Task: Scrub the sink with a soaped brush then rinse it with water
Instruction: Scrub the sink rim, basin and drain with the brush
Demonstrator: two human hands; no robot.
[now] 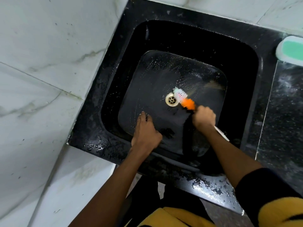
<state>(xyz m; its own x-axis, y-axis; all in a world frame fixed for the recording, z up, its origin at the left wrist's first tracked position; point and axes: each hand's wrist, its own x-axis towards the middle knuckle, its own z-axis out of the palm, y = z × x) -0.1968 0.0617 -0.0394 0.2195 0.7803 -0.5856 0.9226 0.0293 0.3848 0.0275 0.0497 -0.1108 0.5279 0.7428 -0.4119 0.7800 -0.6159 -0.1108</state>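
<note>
Two hands work inside the black sink [246, 66]: the right hand [204, 117] grips the brush [183, 99], bristles beside the drain [171, 99]; the left hand [146, 130], fingers extended, braces on the floor. Overlapping strokes toward the corners would serve best.

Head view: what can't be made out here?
- Tap: none in the head view; no water seen running.
- Brush head: motion-blurred; its handle is partly hidden inside the right hand.
- Green-and-white item: cut off by the right edge.
- Left hand fingertips: dim against the black sink.
</note>
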